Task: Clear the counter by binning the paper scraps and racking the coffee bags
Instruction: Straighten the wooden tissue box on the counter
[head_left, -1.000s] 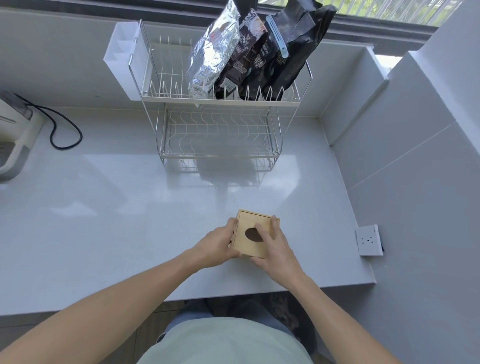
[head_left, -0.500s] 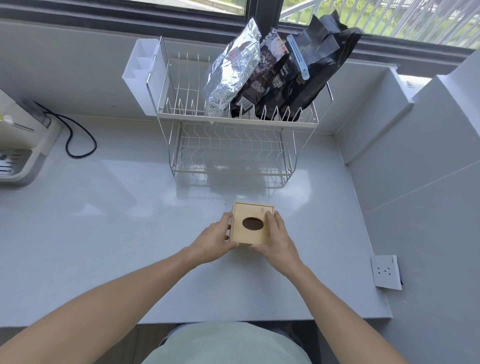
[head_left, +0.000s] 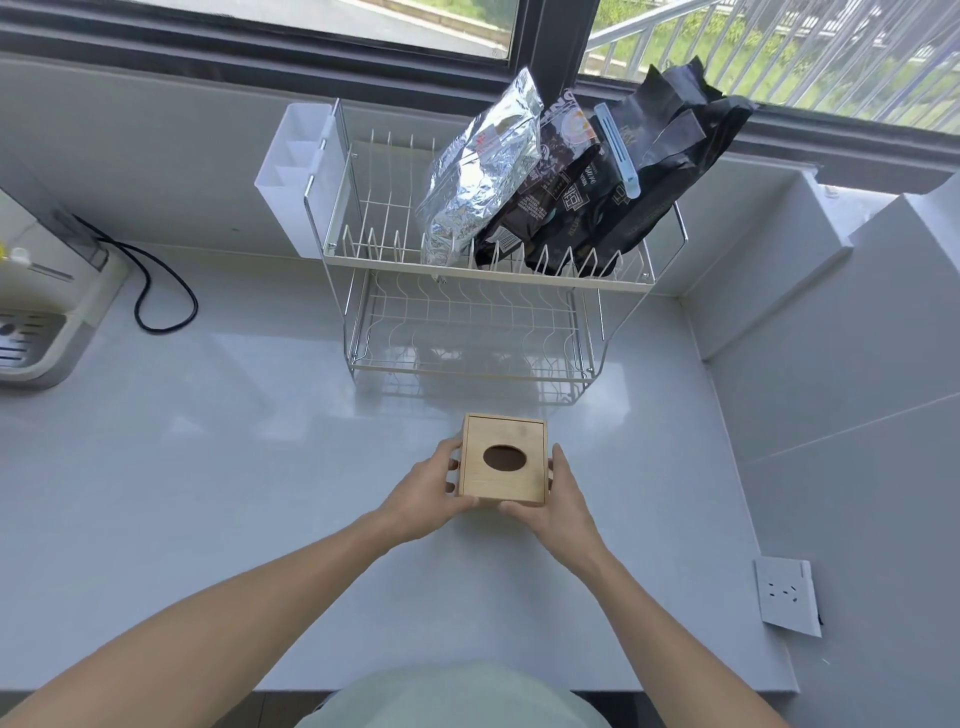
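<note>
Coffee bags are what I check first: all of them stand in the upper tier of the wire rack (head_left: 488, 270), leaning to the right. I count a crinkled silver foil bag (head_left: 480, 174) on the left, a dark printed bag (head_left: 550, 192) against it, and a black bag (head_left: 670, 156) on the right with a pale blue clip (head_left: 615, 150) on it. The lower tier holds nothing I can make out. A white plastic caddy (head_left: 298, 171) hangs on the rack's left end.

Nearer to me, a small wooden box (head_left: 504, 460) with an oval hole in its lid sits in front of the rack, on the white counter (head_left: 208, 467). My left hand (head_left: 423, 493) is closed against the box's left side, fingers curled round the edge, and my right hand (head_left: 558, 499) presses on its right side with the thumb along the near corner, so I grip the box between both. Whether it rests on the counter or is lifted just clear, I cannot tell. I cannot see inside the hole; it is only dark.

At the far left stands a cream appliance (head_left: 36, 312) with a black cord (head_left: 156, 291) looped on the counter beside it. On the right wall is a white socket (head_left: 787, 595). Behind the rack runs a dark window frame (head_left: 550, 47).
</note>
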